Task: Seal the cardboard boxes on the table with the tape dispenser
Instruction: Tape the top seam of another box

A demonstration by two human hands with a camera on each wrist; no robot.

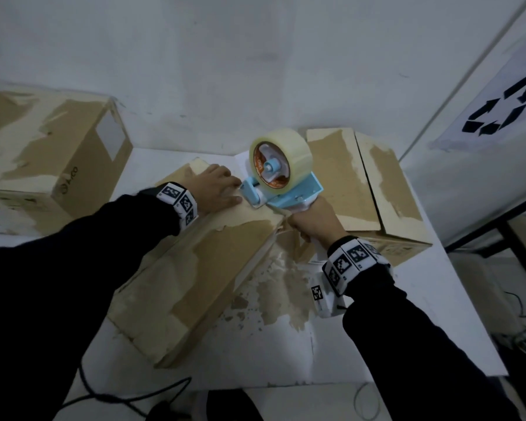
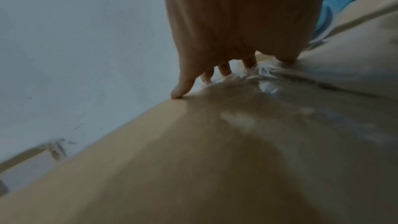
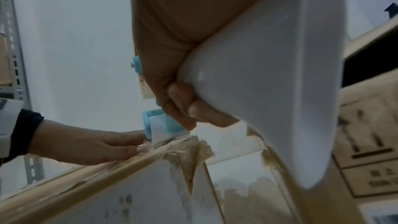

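On the white table (image 1: 264, 354) nearest me, torn brown paper scraps (image 1: 274, 287) cling to the surface beside the middle cardboard box (image 1: 201, 268), and a dark cable (image 1: 110, 396) trails off the near edge. I see my left hand (image 1: 216, 189) lying flat on the far end of that box, fingers (image 2: 183, 86) straight and pressing down crinkled clear tape at the box's edge. Just beside those fingertips sits the blue roller of the tape dispenser (image 1: 283, 180), touching the box top. My right hand (image 1: 313, 221) grips the dispenser's white handle (image 3: 269, 81), fingers curled tightly round it, at the box's torn right corner. A second box (image 1: 368, 189) stands close behind my right wrist, crowding that side. Further left, well apart, a third box (image 1: 52, 150) rests against the wall (image 1: 225, 56), with bare table between. A recycling sign (image 1: 498, 110) hangs far right.
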